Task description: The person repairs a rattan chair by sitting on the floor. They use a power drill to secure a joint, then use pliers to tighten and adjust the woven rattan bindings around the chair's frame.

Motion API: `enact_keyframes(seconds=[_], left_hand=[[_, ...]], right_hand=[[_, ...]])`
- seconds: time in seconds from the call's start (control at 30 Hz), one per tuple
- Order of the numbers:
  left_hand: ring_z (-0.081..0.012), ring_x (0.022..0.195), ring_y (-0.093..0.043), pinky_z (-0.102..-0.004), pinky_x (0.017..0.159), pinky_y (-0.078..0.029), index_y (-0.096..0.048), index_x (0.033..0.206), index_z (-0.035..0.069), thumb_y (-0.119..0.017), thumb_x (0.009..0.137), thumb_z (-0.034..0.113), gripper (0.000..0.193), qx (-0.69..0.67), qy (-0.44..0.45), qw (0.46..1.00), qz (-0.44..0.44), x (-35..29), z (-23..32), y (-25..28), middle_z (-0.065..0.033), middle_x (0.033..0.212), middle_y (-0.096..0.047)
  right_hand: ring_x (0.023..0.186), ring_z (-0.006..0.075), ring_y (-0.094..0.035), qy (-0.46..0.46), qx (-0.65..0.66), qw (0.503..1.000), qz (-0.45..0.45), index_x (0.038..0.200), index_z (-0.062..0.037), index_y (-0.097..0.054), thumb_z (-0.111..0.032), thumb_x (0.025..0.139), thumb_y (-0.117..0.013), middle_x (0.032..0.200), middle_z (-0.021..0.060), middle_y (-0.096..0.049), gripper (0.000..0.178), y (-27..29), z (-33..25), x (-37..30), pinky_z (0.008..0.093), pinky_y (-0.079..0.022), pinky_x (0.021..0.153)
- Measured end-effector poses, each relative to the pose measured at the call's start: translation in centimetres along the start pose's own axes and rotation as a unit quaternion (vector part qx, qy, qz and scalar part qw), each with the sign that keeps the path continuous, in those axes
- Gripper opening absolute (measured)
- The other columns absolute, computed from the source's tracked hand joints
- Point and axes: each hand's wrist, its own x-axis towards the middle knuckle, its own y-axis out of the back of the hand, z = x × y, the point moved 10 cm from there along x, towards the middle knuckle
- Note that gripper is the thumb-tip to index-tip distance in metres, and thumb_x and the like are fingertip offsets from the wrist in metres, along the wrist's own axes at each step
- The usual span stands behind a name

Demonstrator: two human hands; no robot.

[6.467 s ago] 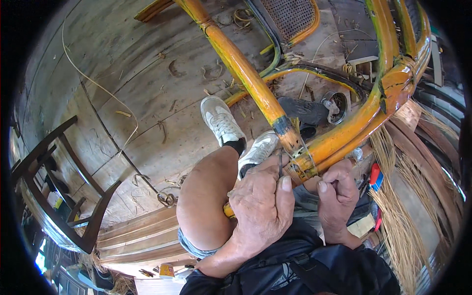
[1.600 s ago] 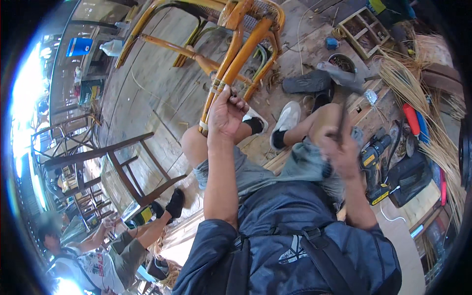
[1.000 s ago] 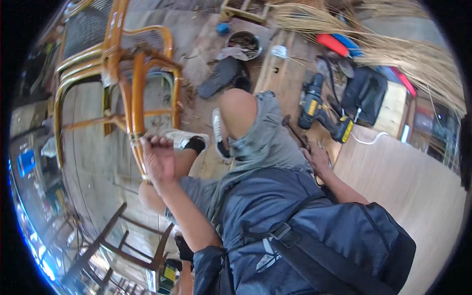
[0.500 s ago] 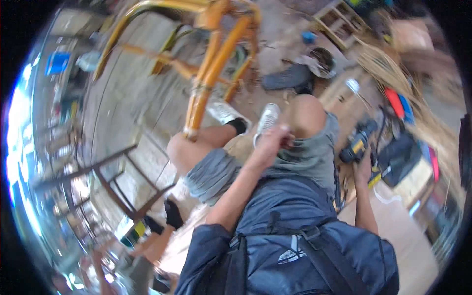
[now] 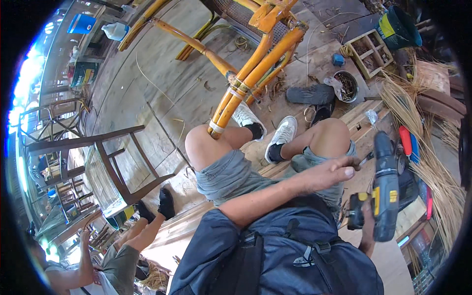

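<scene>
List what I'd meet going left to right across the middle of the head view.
Dark wooden chair, bound end of the yellow cane frame, right white shoe, left hand, black-and-yellow drill, red handle, blue handle.

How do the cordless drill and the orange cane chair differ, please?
The cordless drill is dark and yellow; the cane chair is glossy orange. The drill is smaller than the chair. The right hand holds the drill; the chair's near end is at the left knee.
</scene>
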Motion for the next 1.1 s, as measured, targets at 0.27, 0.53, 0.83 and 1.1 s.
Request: enact_keyframes(seconds=[0.27, 0.53, 0.83, 1.1], left_hand=[[-0.0244, 0.117, -0.049, -0.0395, 0.098, -0.042, -0.039, 0.129, 0.004, -0.069, 0.067, 0.066, 0.093, -0.277, -0.047, 0.957, 0.067, -3.4, 3.4, 0.2, -0.0173, 0.132, -0.043], [-0.0228, 0.112, -0.052, -0.0386, 0.095, -0.044, -0.035, 0.134, 0.004, -0.071, 0.066, 0.065, 0.098, -0.245, -0.021, 0.963, 0.107, -4.1, 4.1, 1.5, -0.0164, 0.129, -0.045], [-0.0225, 0.11, -0.053, -0.039, 0.093, -0.046, -0.037, 0.131, 0.006, -0.062, 0.072, 0.068, 0.089, -0.296, -0.042, 0.94, 0.165, -4.2, 3.2, 2.2, -0.0177, 0.127, -0.047], [-0.0243, 0.108, -0.054, -0.0419, 0.094, -0.044, -0.041, 0.126, 0.006, -0.058, 0.081, 0.06, 0.072, -0.381, -0.069, 0.903, 0.185, -5.9, 3.8, 2.7, -0.0163, 0.123, -0.052]], right_hand=[[0.095, 0.0184, -0.058, 0.014, 0.078, 0.963, -0.257, 0.118, 0.0022, -0.054, -0.015, 0.088, -0.061, 0.104, 0.0088, -0.061, 0.035, -12.0, -9.7, 0.3, 0.0315, -0.046, 0.085], [0.092, 0.0167, -0.058, -0.015, 0.084, 0.941, -0.328, 0.117, 0.0019, -0.055, -0.015, 0.089, -0.06, 0.102, 0.0074, -0.062, 0.033, -14.7, -11.0, 0.3, 0.0298, -0.046, 0.082], [0.089, 0.0147, -0.058, -0.042, 0.093, 0.928, -0.359, 0.115, 0.0015, -0.056, -0.015, 0.089, -0.06, 0.099, 0.0058, -0.062, 0.031, -15.3, -11.6, 0.3, 0.028, -0.047, 0.08], [0.087, 0.013, -0.059, -0.071, 0.086, 0.916, -0.386, 0.113, 0.0012, -0.057, -0.015, 0.09, -0.06, 0.097, 0.0044, -0.062, 0.028, -16.0, -13.0, 0.5, 0.0264, -0.048, 0.077]])
